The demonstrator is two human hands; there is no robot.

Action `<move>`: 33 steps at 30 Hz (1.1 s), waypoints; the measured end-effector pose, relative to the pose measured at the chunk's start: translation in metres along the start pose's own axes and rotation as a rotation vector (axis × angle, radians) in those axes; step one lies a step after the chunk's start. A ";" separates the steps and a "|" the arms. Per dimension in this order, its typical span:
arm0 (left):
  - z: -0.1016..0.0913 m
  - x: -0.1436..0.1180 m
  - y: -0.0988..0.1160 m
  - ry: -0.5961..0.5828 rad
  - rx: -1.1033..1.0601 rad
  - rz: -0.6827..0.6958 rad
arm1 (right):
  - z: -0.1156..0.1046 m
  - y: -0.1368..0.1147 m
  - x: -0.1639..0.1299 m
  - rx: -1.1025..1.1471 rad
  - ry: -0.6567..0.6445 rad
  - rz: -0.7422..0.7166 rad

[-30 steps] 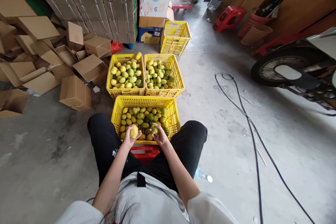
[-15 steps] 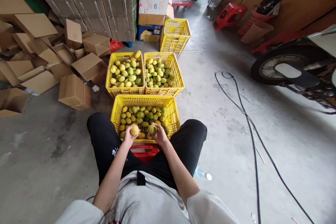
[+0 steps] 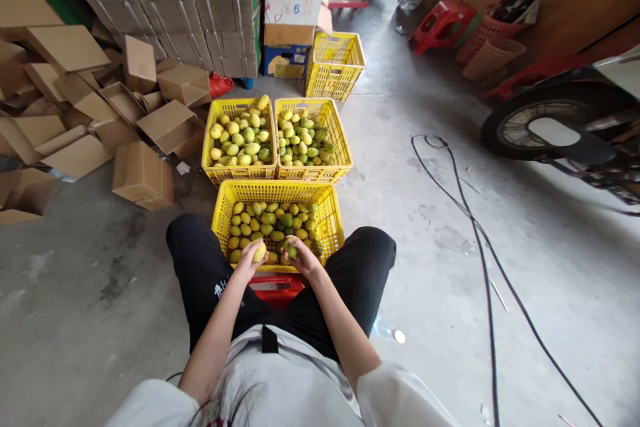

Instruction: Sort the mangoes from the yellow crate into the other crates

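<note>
My left hand (image 3: 249, 259) is closed around a yellow fruit (image 3: 259, 252) and my right hand (image 3: 300, 259) grips a greener fruit (image 3: 292, 251), both held just above the near rim of the near crate (image 3: 330, 223), which sits between my knees. I judge the main risk to be a loose grip: either fruit could slip past that rim onto the red stool (image 3: 276, 285) or the concrete floor (image 3: 425, 267) and bruise. Beyond the near crate stand two fuller crates, left (image 3: 206, 150) and right (image 3: 343, 147), touching it. Left of it lie scattered cardboard boxes (image 3: 143, 177); right of it a black cable (image 3: 475, 227) trails across the floor, a possible snag, with a motorbike wheel (image 3: 545, 133) further off.
</note>
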State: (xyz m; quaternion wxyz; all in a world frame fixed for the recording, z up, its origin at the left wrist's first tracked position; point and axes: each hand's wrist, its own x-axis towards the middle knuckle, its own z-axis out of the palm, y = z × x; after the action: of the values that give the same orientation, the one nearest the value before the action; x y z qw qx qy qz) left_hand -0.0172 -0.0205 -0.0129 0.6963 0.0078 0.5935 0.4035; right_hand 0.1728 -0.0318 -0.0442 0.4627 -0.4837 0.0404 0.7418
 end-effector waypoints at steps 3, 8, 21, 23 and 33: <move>0.003 0.001 0.001 0.014 0.009 -0.036 | -0.006 0.007 0.006 -0.109 0.041 0.037; 0.005 0.001 0.000 0.019 0.010 0.015 | -0.007 0.009 0.010 -0.102 0.023 0.023; 0.003 -0.003 0.004 0.089 -0.020 -0.036 | 0.010 -0.003 -0.009 0.034 -0.038 0.030; 0.003 -0.003 0.005 0.094 -0.043 -0.085 | 0.011 -0.007 -0.007 0.087 0.067 0.058; 0.005 0.000 0.004 0.079 -0.031 -0.059 | -0.003 -0.002 0.004 -0.027 0.212 0.094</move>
State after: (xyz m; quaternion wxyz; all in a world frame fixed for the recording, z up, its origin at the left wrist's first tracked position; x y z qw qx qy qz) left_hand -0.0156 -0.0155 -0.0093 0.6841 -0.0363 0.6141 0.3919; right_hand 0.1762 -0.0297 -0.0484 0.4139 -0.5633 0.1020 0.7078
